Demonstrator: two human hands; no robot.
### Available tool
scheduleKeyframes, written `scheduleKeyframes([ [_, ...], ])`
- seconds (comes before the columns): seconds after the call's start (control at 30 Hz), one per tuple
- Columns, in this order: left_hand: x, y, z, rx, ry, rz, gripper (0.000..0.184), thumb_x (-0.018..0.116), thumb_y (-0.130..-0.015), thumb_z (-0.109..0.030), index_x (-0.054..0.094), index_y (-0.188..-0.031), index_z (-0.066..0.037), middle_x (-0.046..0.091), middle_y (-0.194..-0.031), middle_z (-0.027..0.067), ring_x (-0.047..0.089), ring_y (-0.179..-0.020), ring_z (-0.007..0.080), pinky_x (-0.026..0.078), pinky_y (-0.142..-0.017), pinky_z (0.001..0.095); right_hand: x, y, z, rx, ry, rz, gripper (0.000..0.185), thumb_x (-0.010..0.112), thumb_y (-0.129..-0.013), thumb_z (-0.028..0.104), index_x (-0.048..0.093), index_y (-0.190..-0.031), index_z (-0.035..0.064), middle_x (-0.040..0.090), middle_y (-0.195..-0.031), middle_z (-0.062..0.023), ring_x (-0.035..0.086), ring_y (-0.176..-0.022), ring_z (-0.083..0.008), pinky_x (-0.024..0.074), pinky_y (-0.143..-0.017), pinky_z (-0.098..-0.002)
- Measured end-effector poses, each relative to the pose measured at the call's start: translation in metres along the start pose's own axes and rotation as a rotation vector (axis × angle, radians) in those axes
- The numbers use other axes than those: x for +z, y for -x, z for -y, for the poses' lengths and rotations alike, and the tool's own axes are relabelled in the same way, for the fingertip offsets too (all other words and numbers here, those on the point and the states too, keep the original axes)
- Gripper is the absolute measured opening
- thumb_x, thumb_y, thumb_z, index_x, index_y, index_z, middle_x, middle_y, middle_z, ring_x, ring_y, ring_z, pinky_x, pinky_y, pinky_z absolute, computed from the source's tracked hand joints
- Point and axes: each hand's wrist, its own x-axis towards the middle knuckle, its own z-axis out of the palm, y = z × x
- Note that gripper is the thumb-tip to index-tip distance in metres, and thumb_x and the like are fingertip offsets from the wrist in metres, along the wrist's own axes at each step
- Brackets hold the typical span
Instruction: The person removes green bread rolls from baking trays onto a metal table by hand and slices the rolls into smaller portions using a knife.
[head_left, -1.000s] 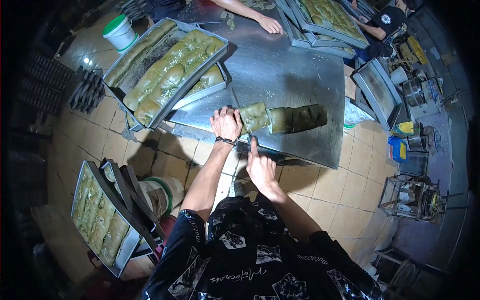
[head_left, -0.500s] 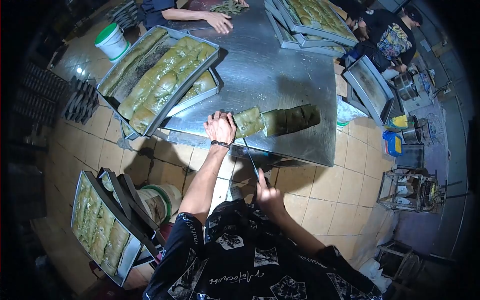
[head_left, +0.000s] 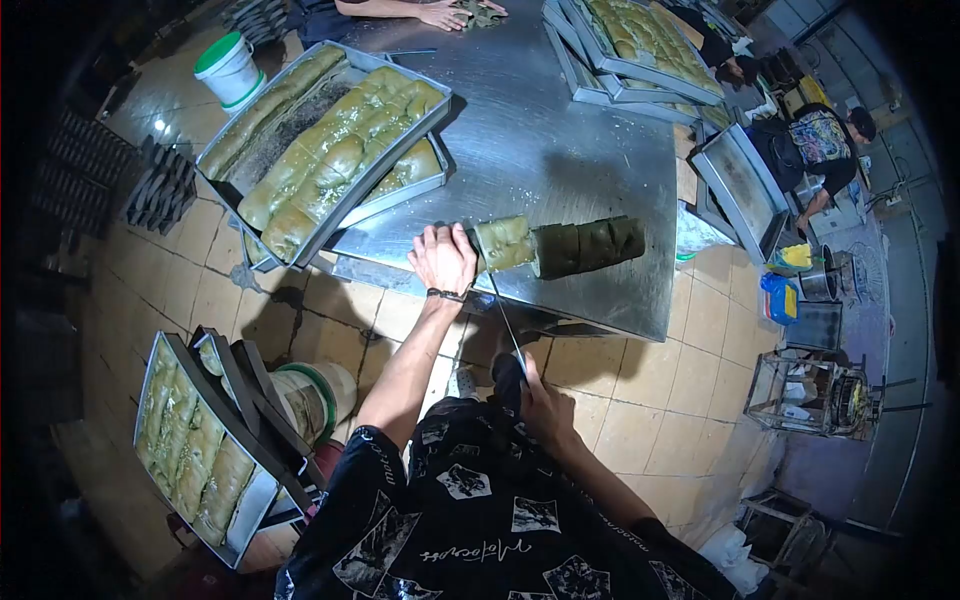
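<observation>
A green bread piece (head_left: 505,243) lies near the front edge of the metal table (head_left: 500,130), with darker green bread slabs (head_left: 588,247) in a row to its right. My left hand (head_left: 443,260) presses on the left end of the bread, fingers close together. My right hand (head_left: 545,402) is below the table edge, wrapped round the handle of a long knife (head_left: 508,322). The blade points up and left, its tip at the bread's lower edge beside my left hand. The fingers of my right hand are partly hidden.
Trays of green bread (head_left: 335,150) are at the table's left, more trays (head_left: 640,50) at the far right. Lower left stand another bread tray (head_left: 195,450) and a bucket (head_left: 305,395). Across the table a person's hands (head_left: 445,14) touch a cloth; another person (head_left: 820,140) bends at the right.
My right hand has drawn the knife back towards my body, out of the bread. My left hand has stayed on the bread. The co-worker's hand across the table has moved to the cloth.
</observation>
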Motion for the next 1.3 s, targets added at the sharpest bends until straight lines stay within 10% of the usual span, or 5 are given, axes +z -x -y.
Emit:
scheduleKeyframes([
  [0.3, -0.056, -0.035, 0.046, 0.223, -0.148, 0.654, 0.093, 0.072, -0.079, -0.063, 0.051, -0.142, 0.002, 0.047, -0.145, 0.0227, 0.042, -0.134, 0.0424, 0.038, -0.111, 0.0521, -0.094, -0.069, -0.017, -0.121, -0.126, -0.06, 0.048, 0.055, -0.099, 0.012, 0.046, -0.145, 0.005, 0.067, -0.115, -0.0241, 0.069, -0.087, -0.0435, 0.0552, -0.07, -0.0501],
  [0.5, -0.082, -0.041, 0.025, 0.021, 0.202, 0.808, 0.074, 0.09, -0.071, -0.036, 0.05, -0.123, -0.002, 0.065, -0.115, 0.0228, 0.065, -0.107, 0.0388, 0.053, -0.091, 0.0452, -0.128, -0.302, -0.075, -0.127, 0.239, -0.059, 0.046, 0.056, -0.095, 0.017, 0.049, -0.138, 0.0037, 0.06, -0.121, -0.0253, 0.062, -0.106, -0.0447, 0.0522, -0.085, -0.0555],
  [0.67, -0.118, -0.031, 0.047, 0.369, 0.364, 0.389, 0.071, 0.085, -0.075, -0.012, 0.049, -0.136, -0.004, 0.059, -0.126, 0.0174, 0.057, -0.119, 0.0371, 0.048, -0.102, 0.043, -0.075, -0.399, -0.18, -0.379, 0.208, 0.068, 0.051, 0.059, -0.092, 0.016, 0.049, -0.141, 0.0075, 0.06, -0.121, -0.0247, 0.058, -0.116, -0.0437, 0.0478, -0.094, -0.0558],
  [1.03, -0.291, -0.162, 0.113, -0.025, 0.017, -0.185, 0.064, 0.088, -0.076, -0.032, 0.065, -0.13, -0.006, 0.072, -0.115, 0.0179, 0.069, -0.105, 0.0289, 0.053, -0.093, 0.0393, -0.084, -0.363, 0.028, -0.454, 0.193, 0.887, 0.097, 0.085, -0.077, 0.032, 0.033, -0.155, 0.0107, 0.041, -0.152, -0.0279, 0.034, -0.146, -0.0425, 0.0328, -0.119, -0.0502],
  [1.3, -0.279, -0.311, 0.236, -0.088, -0.129, 0.395, 0.062, 0.077, -0.08, -0.035, 0.064, -0.13, -0.001, 0.072, -0.115, 0.0235, 0.07, -0.107, 0.0346, 0.056, -0.095, 0.0382, -0.102, -0.434, 0.082, -0.318, -0.282, 1.089, 0.077, 0.094, -0.066, 0.028, 0.058, -0.13, 0.003, 0.06, -0.122, -0.0159, 0.058, -0.116, -0.0301, 0.0463, -0.104, -0.0415],
])
